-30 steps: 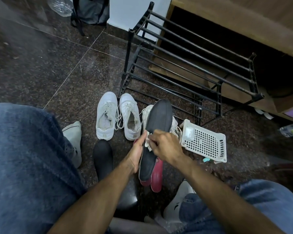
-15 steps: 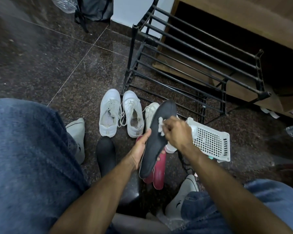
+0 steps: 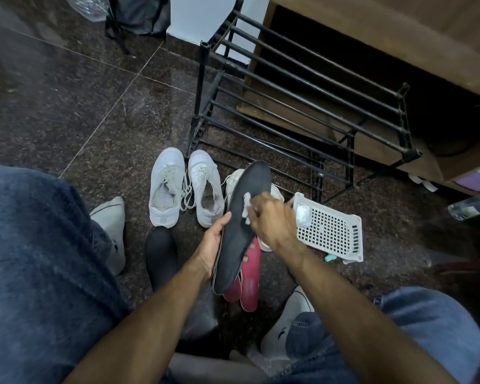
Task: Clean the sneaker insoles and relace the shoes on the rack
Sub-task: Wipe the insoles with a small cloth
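A dark grey insole (image 3: 240,231) is held upright over the floor. My left hand (image 3: 214,242) grips its left edge from below. My right hand (image 3: 272,220) pinches a small white wipe (image 3: 245,207) against the insole's upper middle. A pair of white sneakers (image 3: 186,187) with loose laces stands on the floor just left of the insole. A third white sneaker (image 3: 233,181) shows partly behind the insole. Two red insoles (image 3: 250,281) lie under the dark one. Another black insole (image 3: 161,256) lies flat to the left.
A black metal shoe rack (image 3: 302,92) stands behind the sneakers with no shoes on it. A white perforated plastic basket (image 3: 330,231) lies to the right of my hand. My knees in jeans and white socks flank the scene. A wooden cabinet (image 3: 399,31) and a grey bag (image 3: 139,15) are behind.
My right hand moved the wipe up the insole, from its middle toward the toe end, then back down a little. The left hand kept its grip on the insole.
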The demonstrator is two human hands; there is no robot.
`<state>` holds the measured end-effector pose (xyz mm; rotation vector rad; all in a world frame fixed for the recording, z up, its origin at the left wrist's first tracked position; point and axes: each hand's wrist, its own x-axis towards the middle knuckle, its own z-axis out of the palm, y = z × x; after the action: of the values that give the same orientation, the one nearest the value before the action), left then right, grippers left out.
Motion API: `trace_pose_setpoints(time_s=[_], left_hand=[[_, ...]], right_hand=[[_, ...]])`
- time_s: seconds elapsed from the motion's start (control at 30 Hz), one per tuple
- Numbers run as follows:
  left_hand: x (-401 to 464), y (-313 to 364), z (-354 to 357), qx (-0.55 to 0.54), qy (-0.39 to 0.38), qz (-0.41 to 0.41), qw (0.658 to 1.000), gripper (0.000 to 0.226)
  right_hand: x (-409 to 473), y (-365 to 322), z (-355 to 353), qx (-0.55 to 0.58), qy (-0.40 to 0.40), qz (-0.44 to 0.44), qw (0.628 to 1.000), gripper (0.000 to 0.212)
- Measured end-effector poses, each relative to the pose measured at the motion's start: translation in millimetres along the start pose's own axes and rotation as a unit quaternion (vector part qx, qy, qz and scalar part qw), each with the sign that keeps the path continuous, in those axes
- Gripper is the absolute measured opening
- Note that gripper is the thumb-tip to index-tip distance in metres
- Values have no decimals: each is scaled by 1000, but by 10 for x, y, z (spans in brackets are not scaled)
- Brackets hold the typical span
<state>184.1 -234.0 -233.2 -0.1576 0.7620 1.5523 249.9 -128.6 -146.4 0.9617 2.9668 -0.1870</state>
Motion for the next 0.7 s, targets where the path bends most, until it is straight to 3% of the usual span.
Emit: trace_pose_setpoints(time_s=[0.13,0.2,0.27,0.43,0.5,0.7], left_hand=[[12,39,-22,-42,26,53,997,31],[35,26,-39,-60,26,58,996,43],[9,13,7,-50,16,51,997,50],[-1,-23,16,5,19,34,999,57],[-5,-10,9,5,20,40,999,53],[17,78,-71,-62,52,87,993,50]], right_hand=[[-337,-250,67,-34,-85,-142,986,26],[-345,-235,79,-45,-97,-164,981,26],[-229,-156,69,-58,-86,-137,985,27],[141,30,53,-13,-12,29,999,23],[135,15,81,25,3,41,999,27],[-365,-257,319,36,-106,-148,983,21]])
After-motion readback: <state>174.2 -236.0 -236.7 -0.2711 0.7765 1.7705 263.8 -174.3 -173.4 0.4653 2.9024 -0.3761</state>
